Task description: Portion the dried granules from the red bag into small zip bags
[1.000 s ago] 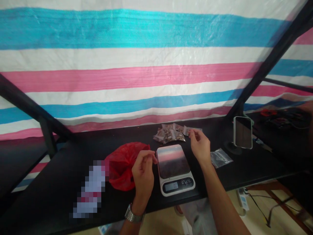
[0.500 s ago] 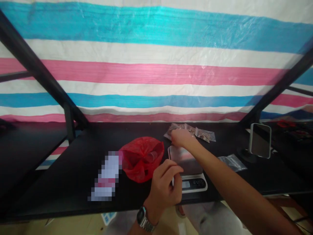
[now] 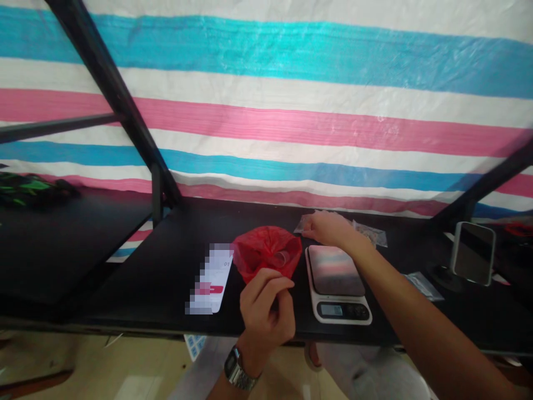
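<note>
My left hand [image 3: 268, 311], with a metal watch [image 3: 239, 366] on the wrist, hovers in front of the red plastic bag [image 3: 266, 241]. Its fingers are curled in towards the thumb, and I see nothing in them. The red bag stands with its mouth gathered open, and a clear round piece [image 3: 283, 257] shows inside. My right hand [image 3: 331, 226] reaches past the digital scale [image 3: 338, 269] to the small clear zip bags [image 3: 370, 233] behind it. Its fingers are closed down on one of these bags, partly hidden by the hand. The scale's plate is bare and its display is lit.
Left of the red bag lies a phone [image 3: 219, 283], partly pixelated. A flat clear bag [image 3: 425, 286] lies right of my forearm, near a phone-like device on a stand [image 3: 472, 253]. Black metal struts [image 3: 120, 111] rise at both sides before a striped sheet [image 3: 291, 128].
The view has shifted left. My left hand has moved away from the scale towards the red bag, uncovering the scale's left side. My right hand stays at the zip bags.
</note>
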